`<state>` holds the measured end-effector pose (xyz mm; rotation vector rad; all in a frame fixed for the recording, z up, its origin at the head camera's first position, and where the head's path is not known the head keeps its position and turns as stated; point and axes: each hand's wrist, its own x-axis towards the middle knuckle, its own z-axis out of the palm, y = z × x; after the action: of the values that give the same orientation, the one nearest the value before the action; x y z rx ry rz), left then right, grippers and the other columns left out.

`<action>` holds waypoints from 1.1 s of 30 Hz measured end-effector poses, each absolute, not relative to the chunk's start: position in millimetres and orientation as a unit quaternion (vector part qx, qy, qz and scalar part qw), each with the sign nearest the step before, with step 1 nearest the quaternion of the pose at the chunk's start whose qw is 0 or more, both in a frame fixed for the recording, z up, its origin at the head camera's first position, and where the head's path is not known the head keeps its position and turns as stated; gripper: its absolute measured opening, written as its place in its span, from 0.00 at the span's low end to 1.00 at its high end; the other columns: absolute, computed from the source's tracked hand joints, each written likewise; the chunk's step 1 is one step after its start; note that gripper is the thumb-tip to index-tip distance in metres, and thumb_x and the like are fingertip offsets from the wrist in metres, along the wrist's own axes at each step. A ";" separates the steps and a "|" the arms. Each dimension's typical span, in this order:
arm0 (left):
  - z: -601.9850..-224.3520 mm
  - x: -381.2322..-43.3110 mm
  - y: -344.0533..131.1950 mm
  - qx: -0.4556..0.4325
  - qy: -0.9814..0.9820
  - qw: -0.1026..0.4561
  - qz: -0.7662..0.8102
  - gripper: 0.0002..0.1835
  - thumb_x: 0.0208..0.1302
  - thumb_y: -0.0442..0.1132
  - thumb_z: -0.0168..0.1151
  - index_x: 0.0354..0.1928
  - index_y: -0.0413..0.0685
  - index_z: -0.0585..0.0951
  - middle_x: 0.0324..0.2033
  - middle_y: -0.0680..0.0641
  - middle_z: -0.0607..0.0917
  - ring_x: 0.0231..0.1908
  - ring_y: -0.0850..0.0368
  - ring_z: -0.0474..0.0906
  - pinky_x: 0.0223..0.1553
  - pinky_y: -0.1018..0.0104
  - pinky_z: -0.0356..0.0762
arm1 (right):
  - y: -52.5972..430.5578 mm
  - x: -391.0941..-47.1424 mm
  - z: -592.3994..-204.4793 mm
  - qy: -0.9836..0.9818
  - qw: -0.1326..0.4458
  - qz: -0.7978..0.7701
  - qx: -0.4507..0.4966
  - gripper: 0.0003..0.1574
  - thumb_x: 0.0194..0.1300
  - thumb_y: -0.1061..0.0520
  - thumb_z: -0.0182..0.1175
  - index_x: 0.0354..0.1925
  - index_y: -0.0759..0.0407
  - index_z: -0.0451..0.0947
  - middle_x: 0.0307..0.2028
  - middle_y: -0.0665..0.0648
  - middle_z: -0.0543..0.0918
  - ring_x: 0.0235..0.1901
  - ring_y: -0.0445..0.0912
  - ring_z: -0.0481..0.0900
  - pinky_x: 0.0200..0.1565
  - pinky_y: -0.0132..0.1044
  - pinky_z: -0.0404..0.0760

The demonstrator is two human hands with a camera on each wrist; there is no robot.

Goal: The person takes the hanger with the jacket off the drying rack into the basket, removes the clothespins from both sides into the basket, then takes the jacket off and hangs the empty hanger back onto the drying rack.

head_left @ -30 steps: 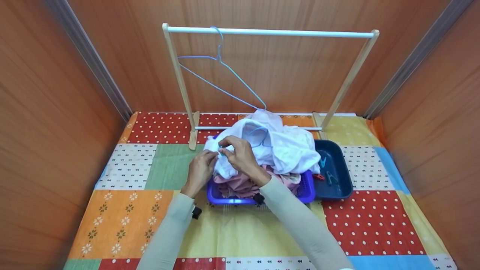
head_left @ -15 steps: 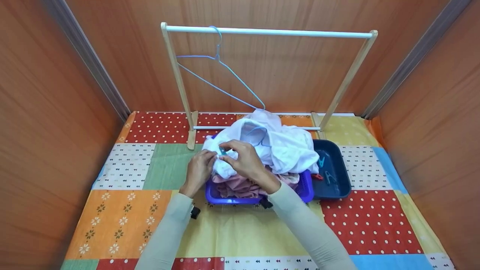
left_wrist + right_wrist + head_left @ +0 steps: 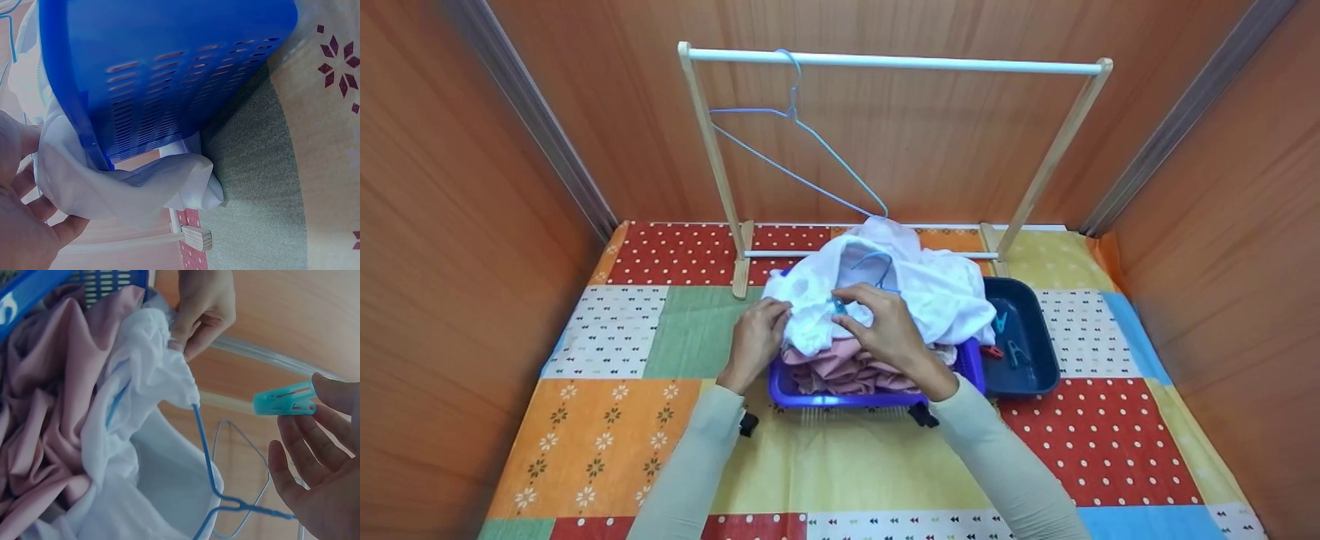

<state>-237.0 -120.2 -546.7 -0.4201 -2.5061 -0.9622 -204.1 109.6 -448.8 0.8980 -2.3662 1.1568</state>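
A white garment (image 3: 949,300) lies spread over pink cloth (image 3: 840,366) in the purple-blue basket (image 3: 825,403). A blue hanger (image 3: 203,444) sits inside the garment, its hook standing out of the opening. At the garment's left end my left hand (image 3: 754,341) pinches the fabric near the hanger's tip. My right hand (image 3: 892,330) holds a teal clothespin (image 3: 281,400) between thumb and fingers, in the air over the garment and apart from it. The clothespin's nose points away from the palm in the right wrist view.
Right of the basket stands a dark blue tray (image 3: 1039,384) with teal clothespins (image 3: 1016,354) and a red clothespin (image 3: 991,351). Behind rises a rack with a white rail (image 3: 930,63), a bare blue hanger (image 3: 832,154) hooked on it. Wooden panels (image 3: 427,262) enclose the sides.
My right hand has drawn away to the right from the garment's left end, still pinching the teal clothespin. My left hand has stayed at the fabric.
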 end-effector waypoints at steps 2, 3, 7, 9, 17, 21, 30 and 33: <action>-547.0 -237.0 -121.0 -0.153 -0.901 0.212 -0.347 0.07 0.66 0.33 0.63 0.42 0.42 0.87 0.36 0.45 0.87 0.39 0.47 0.84 0.41 0.51 0.82 | 116.2 -203.4 -450.8 -0.835 0.182 0.415 0.313 0.18 0.60 0.60 0.69 0.50 0.58 0.83 0.43 0.57 0.87 0.45 0.46 0.85 0.50 0.40 0.83; -547.0 -237.0 -121.4 -0.154 -0.900 0.212 -0.348 0.07 0.66 0.33 0.63 0.42 0.42 0.87 0.36 0.45 0.87 0.39 0.47 0.84 0.41 0.51 0.82 | 119.5 -203.1 -451.7 -0.834 0.187 0.417 0.310 0.18 0.60 0.60 0.69 0.50 0.58 0.83 0.43 0.57 0.87 0.45 0.46 0.85 0.50 0.40 0.83; -546.8 -237.0 -122.8 -0.151 -0.901 0.212 -0.347 0.07 0.66 0.34 0.62 0.41 0.43 0.87 0.36 0.45 0.87 0.39 0.48 0.84 0.41 0.51 0.82 | 132.9 -202.7 -454.3 -0.832 0.205 0.425 0.292 0.19 0.59 0.60 0.69 0.50 0.58 0.83 0.42 0.57 0.87 0.44 0.46 0.84 0.48 0.42 0.83; -546.8 -237.2 -122.9 -0.150 -0.902 0.211 -0.345 0.07 0.66 0.35 0.62 0.42 0.43 0.87 0.36 0.45 0.88 0.39 0.48 0.84 0.41 0.51 0.82 | 139.8 -203.0 -454.6 -0.832 0.213 0.427 0.284 0.19 0.60 0.59 0.69 0.50 0.59 0.83 0.42 0.56 0.87 0.43 0.46 0.84 0.47 0.44 0.83; -547.3 -238.1 -121.2 -0.150 -0.904 0.202 -0.345 0.08 0.67 0.35 0.62 0.42 0.43 0.87 0.36 0.45 0.87 0.38 0.48 0.84 0.40 0.52 0.82 | 177.5 -204.4 -451.3 -0.845 0.212 0.423 0.249 0.19 0.61 0.56 0.69 0.50 0.62 0.83 0.43 0.59 0.87 0.42 0.48 0.84 0.46 0.49 0.84; -547.3 -238.3 -121.3 -0.145 -0.905 0.197 -0.347 0.08 0.67 0.35 0.62 0.43 0.43 0.87 0.36 0.45 0.87 0.38 0.48 0.84 0.40 0.52 0.82 | 199.3 -205.3 -452.0 -0.858 0.219 0.404 0.231 0.19 0.61 0.56 0.69 0.50 0.61 0.83 0.43 0.59 0.87 0.42 0.48 0.84 0.45 0.48 0.84; -545.9 -237.6 -120.4 -0.141 -0.905 0.191 -0.354 0.08 0.67 0.35 0.62 0.43 0.43 0.87 0.37 0.45 0.87 0.39 0.48 0.85 0.42 0.53 0.83 | 245.3 -208.4 -461.7 -0.870 0.241 0.380 0.201 0.18 0.60 0.61 0.69 0.49 0.63 0.83 0.42 0.58 0.87 0.41 0.49 0.85 0.43 0.49 0.83; -546.2 -237.6 -121.0 -0.141 -0.905 0.193 -0.352 0.08 0.67 0.35 0.62 0.43 0.43 0.87 0.37 0.45 0.87 0.40 0.48 0.85 0.42 0.53 0.83 | 258.9 -209.9 -468.1 -0.870 0.255 0.382 0.180 0.19 0.58 0.62 0.70 0.49 0.63 0.83 0.42 0.59 0.87 0.40 0.50 0.85 0.43 0.43 0.83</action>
<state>-237.6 -121.0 -546.2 -0.3950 -2.5398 -0.9882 -209.9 258.9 -468.1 0.4878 -2.3634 1.0370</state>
